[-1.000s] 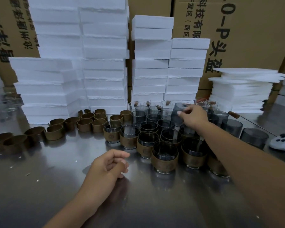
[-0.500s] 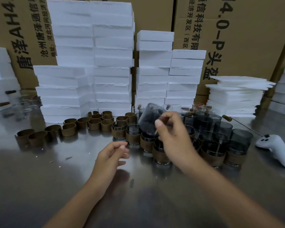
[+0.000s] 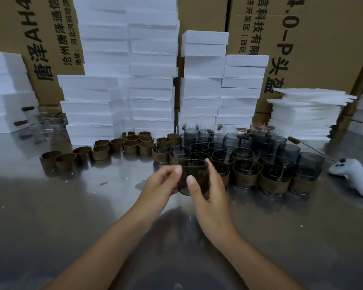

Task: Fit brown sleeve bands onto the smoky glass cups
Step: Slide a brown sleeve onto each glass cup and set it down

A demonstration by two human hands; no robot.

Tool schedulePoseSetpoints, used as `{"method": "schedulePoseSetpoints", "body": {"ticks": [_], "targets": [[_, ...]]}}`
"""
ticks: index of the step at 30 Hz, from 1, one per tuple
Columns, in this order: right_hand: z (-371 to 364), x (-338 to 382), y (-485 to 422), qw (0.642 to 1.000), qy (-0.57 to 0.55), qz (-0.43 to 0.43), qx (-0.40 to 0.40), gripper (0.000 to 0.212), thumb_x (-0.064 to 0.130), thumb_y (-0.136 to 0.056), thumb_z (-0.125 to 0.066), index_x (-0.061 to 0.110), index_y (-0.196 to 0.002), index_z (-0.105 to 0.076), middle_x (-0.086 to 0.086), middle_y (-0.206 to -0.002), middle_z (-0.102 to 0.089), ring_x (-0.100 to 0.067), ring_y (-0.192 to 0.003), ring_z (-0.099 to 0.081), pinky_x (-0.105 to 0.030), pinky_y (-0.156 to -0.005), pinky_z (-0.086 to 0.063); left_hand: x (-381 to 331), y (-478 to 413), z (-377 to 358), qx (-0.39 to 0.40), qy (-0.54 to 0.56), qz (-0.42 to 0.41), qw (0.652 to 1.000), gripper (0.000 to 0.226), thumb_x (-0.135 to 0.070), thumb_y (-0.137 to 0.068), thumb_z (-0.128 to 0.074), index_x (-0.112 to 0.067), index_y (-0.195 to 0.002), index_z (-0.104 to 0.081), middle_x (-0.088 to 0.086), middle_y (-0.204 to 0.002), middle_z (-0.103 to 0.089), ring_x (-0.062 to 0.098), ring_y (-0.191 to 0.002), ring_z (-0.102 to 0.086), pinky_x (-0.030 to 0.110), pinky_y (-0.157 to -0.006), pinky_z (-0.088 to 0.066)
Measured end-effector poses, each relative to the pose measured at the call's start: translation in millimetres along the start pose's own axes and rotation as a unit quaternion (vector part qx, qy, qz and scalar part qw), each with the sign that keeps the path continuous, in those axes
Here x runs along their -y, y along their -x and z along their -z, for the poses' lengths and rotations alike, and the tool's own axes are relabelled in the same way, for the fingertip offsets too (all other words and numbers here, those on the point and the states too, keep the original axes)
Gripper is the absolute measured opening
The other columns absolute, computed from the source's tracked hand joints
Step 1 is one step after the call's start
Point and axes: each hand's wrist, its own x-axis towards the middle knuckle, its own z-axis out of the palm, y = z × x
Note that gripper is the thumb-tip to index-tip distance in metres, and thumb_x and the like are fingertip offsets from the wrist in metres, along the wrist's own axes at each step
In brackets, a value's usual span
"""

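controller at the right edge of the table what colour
The controller is white with dark buttons, head view.

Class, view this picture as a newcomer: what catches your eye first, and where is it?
At centre the left hand and right hand hold a bare smoky cup. Behind it crowd dark cups, many banded; loose bands trail left. White foam stacks tower at the back.

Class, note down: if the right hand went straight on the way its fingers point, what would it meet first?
Probably the nearest standing cup just beyond its fingertips; the right hand grips a bare smoky glass cup, and depth is unclear.
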Motion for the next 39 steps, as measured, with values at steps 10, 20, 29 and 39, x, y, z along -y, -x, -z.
{"method": "schedulePoseSetpoints", "body": {"ticks": [10, 20, 29, 39], "targets": [[4, -7, -10, 0.999, -0.026, -0.035, 0.016, 0.068, 0.040, -0.088, -0.060, 0.026, -0.146, -0.027, 0.015, -0.127, -0.055, -0.001, -0.120, -0.051, -0.021, -0.102, -0.040, 7, -4, -2, -0.023, -0.046, 0.000, 0.999, 0.026, -0.041, -0.096, -0.042, -0.029, -0.104, -0.064, -0.010, -0.098, -0.071, 0.005, -0.097, -0.066, 0.024, -0.088, -0.051], [3, -11, -12, 0.999, 0.006, -0.033, -0.027, 0.074, 0.044, -0.087, -0.062, 0.026, -0.148, -0.024, 0.008, -0.140, -0.045, -0.011, -0.130, -0.042, -0.039, -0.109, -0.037, -1, 6, 4, -0.064, -0.302, -0.279, 0.909, 0.032, -0.043, -0.093, -0.038, -0.043, -0.124, -0.046, -0.026, -0.124, -0.051, -0.010, -0.119, -0.044, 0.003, -0.093, -0.032], [7, -8, -11, 0.999, 0.000, -0.019, -0.037, 0.074, 0.041, -0.087, -0.063, 0.028, -0.147, -0.023, 0.010, -0.141, -0.044, -0.008, -0.130, -0.041, -0.033, -0.108, -0.037, 6, 5, 5, 0.040, -0.306, -0.180, 0.934, 0.037, -0.057, -0.091, -0.035, -0.062, -0.128, -0.030, -0.037, -0.137, -0.036, -0.017, -0.130, -0.028, -0.005, -0.096, -0.021], [6, -5, -9, 1.000, -0.013, 0.006, -0.028, 0.072, 0.038, -0.084, -0.069, 0.035, -0.142, -0.027, 0.016, -0.140, -0.043, 0.001, -0.130, -0.039, -0.024, -0.107, -0.035, 3, 5, 3, 0.034, -0.233, -0.160, 0.959, 0.048, -0.053, -0.092, -0.031, -0.041, -0.138, -0.039, -0.027, -0.138, -0.044, -0.015, -0.130, -0.032, 0.003, -0.102, -0.026]]}}
